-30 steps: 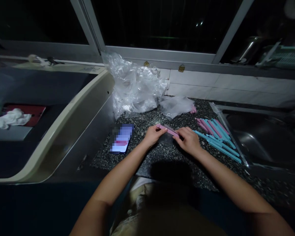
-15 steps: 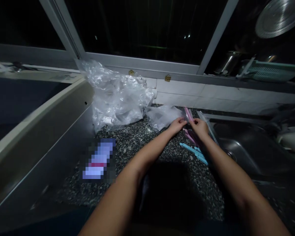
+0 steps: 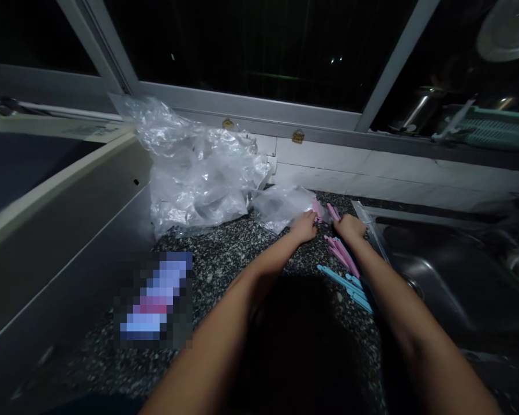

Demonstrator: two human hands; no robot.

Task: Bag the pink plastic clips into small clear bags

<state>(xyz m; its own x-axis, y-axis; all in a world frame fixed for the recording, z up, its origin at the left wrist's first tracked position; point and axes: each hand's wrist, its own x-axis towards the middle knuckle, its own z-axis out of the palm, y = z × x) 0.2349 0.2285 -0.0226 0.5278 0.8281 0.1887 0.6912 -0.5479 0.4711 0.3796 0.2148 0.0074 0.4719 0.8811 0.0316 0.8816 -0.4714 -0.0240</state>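
Both my arms reach far across a dark speckled counter. My left hand rests at the edge of a small clear plastic bag, its fingers curled on a pink stick there. My right hand lies just to the right, fingers closed around the end of another pink stick. Below my right wrist lie several pink sticks and several blue sticks in a loose row.
A big crumpled clear plastic sheet fills the back left of the counter. A steel sink lies to the right. A cream-edged appliance stands on the left. A blurred flat item lies near the front.
Both hands have moved away from me, from the middle of the counter to the small bag at the back, carrying a pink stick. The view has swung right and down.
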